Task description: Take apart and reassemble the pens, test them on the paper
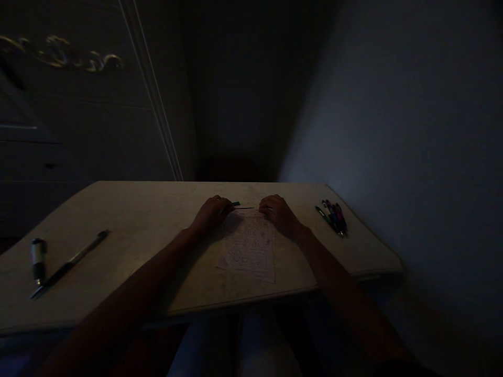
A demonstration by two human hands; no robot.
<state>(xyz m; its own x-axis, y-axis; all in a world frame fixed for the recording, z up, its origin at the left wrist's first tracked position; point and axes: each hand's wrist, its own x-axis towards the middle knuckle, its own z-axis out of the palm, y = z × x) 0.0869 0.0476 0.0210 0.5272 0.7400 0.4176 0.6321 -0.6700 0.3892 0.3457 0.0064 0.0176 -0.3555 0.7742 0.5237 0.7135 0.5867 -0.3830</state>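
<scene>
Over the far end of a paper sheet covered in scribbles (249, 248), my two hands face each other. My left hand (215, 210) is closed on a thin dark rod (245, 208), which looks like a pen refill and points to the right. A short green piece (236, 203) shows just beyond these fingers; whether they hold it too is unclear. My right hand (277, 212) has its fingers pinched together close to the rod's free end. What it holds, if anything, is too small and dark to make out.
Several pens (333, 217) lie bunched on the right of the pale table (149, 209). A long pen (70, 263) and a short thick pen or marker (38, 261) lie at the left. A wall (365, 131) borders the right side; a panelled cabinet (98, 131) stands behind left. Light is dim.
</scene>
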